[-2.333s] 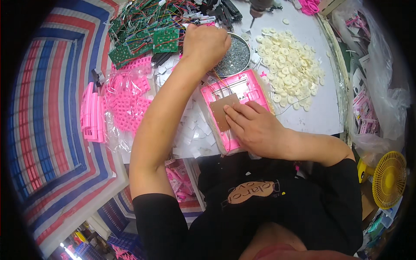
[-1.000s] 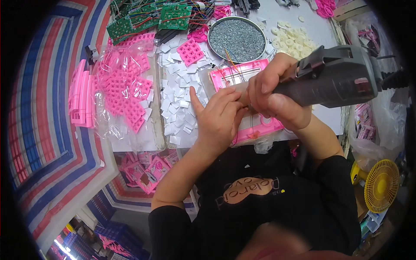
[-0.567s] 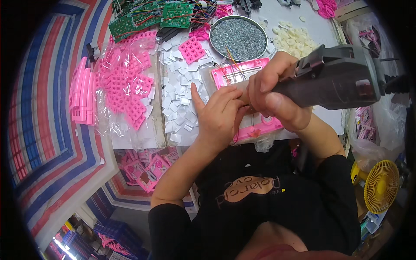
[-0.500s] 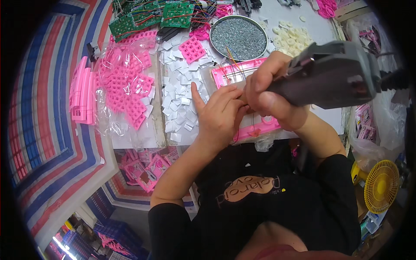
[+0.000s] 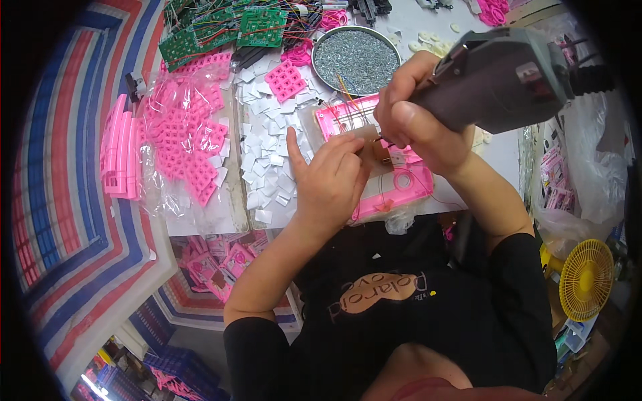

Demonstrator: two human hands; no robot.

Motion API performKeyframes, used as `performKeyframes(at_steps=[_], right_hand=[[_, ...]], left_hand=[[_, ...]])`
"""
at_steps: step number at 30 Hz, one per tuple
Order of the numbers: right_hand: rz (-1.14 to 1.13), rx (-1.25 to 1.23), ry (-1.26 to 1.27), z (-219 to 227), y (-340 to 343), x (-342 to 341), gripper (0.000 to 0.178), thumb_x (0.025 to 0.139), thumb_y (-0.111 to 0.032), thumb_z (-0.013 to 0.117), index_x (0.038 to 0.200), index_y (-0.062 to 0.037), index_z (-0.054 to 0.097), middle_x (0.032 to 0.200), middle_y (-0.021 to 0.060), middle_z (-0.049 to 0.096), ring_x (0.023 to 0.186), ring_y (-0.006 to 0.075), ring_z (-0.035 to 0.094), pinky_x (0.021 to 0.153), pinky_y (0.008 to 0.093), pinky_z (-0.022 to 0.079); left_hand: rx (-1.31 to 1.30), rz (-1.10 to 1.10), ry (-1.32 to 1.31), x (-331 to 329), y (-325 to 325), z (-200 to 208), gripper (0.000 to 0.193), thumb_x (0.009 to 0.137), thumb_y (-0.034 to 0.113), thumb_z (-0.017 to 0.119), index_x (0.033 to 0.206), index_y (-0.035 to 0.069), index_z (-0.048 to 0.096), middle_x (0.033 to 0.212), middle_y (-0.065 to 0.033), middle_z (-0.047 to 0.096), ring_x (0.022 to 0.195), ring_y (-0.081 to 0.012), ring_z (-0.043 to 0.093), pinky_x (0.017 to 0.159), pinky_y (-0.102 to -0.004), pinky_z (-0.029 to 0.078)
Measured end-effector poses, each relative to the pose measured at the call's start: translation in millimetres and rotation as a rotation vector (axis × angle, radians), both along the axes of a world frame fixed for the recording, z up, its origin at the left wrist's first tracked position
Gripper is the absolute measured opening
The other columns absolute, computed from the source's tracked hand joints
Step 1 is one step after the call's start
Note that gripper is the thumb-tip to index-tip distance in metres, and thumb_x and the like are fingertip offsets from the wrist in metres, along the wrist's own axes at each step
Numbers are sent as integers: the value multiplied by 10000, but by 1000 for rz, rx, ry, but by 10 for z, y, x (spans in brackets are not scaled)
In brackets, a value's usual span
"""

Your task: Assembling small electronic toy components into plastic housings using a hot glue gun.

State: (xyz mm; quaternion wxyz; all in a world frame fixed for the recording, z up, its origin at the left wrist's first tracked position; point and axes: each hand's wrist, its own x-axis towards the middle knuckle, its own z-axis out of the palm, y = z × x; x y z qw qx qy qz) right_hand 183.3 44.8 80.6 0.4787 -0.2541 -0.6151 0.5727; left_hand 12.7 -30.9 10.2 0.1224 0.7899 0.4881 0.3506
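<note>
My right hand (image 5: 428, 110) is wrapped around a dark grey electric screwdriver (image 5: 491, 80), held nearly level with its cord running off to the right. Its tip end points down-left at a brown board (image 5: 378, 157) lying in a pink plastic housing (image 5: 408, 186). My left hand (image 5: 331, 174) holds the board's left side, fingers bent and close together, the outermost finger sticking up apart. Whether a screw sits under the tip is too small to tell. Thin coloured wires (image 5: 346, 90) rise from the housing's far side.
Beyond the housing stands a round tray of small screws (image 5: 354, 57). Many white squares (image 5: 264, 167) lie left of my left hand, then pink keypads (image 5: 184, 127) in clear plastic. Green circuit boards (image 5: 261, 28) are piled at the back; a yellow fan (image 5: 586, 281) is at right.
My right hand and the screwdriver have shifted up and away from my left hand, exposing more of the brown board. The whole view has shifted slightly left.
</note>
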Motion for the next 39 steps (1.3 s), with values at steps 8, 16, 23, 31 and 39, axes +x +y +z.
performKeyframes(at_steps=[8,16,23,31,39], right_hand=[[-5,43,-104,-126,-53,-109,227,940,-143,661,936,-77,444,696,41,521,604,122,505,573,286,427],[202,-49,21,-12,113,42,245,952,-201,658,961,-79,445,628,17,468,550,120,464,538,302,410],[190,-35,266,213,-112,23,291,912,-288,688,976,-125,455,583,-42,471,491,114,475,568,296,421],[133,-18,264,185,-82,173,267,926,-268,661,982,-111,452,589,-29,452,497,113,445,537,293,379],[204,-75,313,73,-132,126,210,921,-126,659,977,-23,485,695,66,564,565,102,510,535,258,436]], left_hand=[[-2,-18,49,-5,-12,-14,214,769,211,815,814,69,661,1102,-48,707,1083,-197,684,1169,-586,254],[-68,-21,-81,-45,-39,17,124,835,99,755,928,83,676,940,-39,703,921,-254,688,1186,-612,88],[-108,7,-177,-4,-36,76,93,825,108,763,899,105,707,964,-22,740,987,-196,713,1201,-650,70],[-56,-184,-201,6,443,186,133,830,214,754,935,134,739,968,-44,740,949,-215,699,1155,-632,230],[163,57,620,-105,1766,-19,133,822,266,745,891,160,783,933,-41,676,1040,-252,594,933,-539,396]])
